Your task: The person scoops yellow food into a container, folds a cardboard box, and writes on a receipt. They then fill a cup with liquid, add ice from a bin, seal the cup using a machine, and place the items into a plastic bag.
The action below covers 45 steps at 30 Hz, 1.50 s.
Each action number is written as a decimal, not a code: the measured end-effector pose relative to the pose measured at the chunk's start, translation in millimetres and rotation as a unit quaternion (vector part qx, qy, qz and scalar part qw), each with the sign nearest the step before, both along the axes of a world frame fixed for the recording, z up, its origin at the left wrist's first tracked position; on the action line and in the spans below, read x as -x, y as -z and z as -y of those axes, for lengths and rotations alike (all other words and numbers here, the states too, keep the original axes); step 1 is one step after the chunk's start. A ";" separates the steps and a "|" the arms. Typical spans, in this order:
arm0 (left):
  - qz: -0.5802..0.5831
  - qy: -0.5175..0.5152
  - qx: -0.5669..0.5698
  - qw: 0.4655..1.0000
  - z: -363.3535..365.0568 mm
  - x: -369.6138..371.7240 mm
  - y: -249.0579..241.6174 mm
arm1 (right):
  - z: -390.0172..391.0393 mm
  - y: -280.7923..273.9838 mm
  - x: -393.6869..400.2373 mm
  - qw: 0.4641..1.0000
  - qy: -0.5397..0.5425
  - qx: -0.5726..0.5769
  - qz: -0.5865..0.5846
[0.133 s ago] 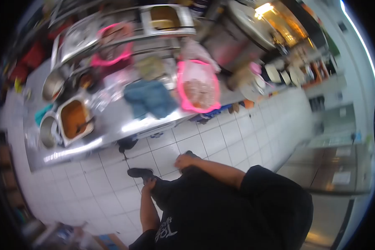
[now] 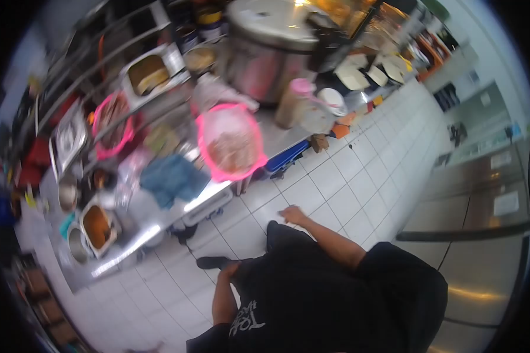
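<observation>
My right hand (image 2: 293, 216) hangs in the air over the tiled floor, out in front of my right leg. Its fingers are loosely bent and partly apart, with nothing in them. Down by my left thigh is my left hand (image 2: 229, 270); its fingers blend into the dark trousers and cannot be made out. Neither hand touches the steel counter (image 2: 147, 238). Nearest on that counter are a pink basket (image 2: 204, 143) with pale, wet-looking food in it and a crumpled blue cloth (image 2: 174, 178).
A metal pan of orange-brown sauce (image 2: 98, 226) stands at the counter's near left end. Farther along are a big lidded pot (image 2: 262, 65), a pink-lidded container (image 2: 290, 106) and a second pink basket (image 2: 113, 126). A steel fridge (image 2: 483, 259) stands on the right.
The view has turned, so the counter's things sit farther left and tilted. My right hand appears farther right and higher, clear of my leg. My left hand stays by my thigh.
</observation>
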State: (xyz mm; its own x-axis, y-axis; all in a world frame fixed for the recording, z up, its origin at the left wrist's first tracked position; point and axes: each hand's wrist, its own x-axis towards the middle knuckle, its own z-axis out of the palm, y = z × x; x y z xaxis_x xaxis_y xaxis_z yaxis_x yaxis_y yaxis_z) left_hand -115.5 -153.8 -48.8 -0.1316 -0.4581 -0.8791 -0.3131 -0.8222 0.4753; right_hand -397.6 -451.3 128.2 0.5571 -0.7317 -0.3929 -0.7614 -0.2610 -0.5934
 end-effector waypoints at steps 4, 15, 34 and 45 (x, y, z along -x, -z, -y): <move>0.049 0.047 0.071 0.995 94.9 23.1 -82.0 | 9.1 11.2 169.6 0.937 0.349 0.004 0.019; 0.092 0.104 0.128 0.982 319.2 135.6 -98.0 | 28.6 22.2 399.4 0.713 0.618 -0.325 0.058; 0.041 0.029 0.027 0.998 766.8 501.8 -141.2 | 76.5 67.5 610.9 0.472 0.773 -0.348 0.242; -0.115 0.130 0.063 0.983 883.9 758.6 -199.1 | 313.8 89.2 995.1 0.718 0.621 -0.171 0.263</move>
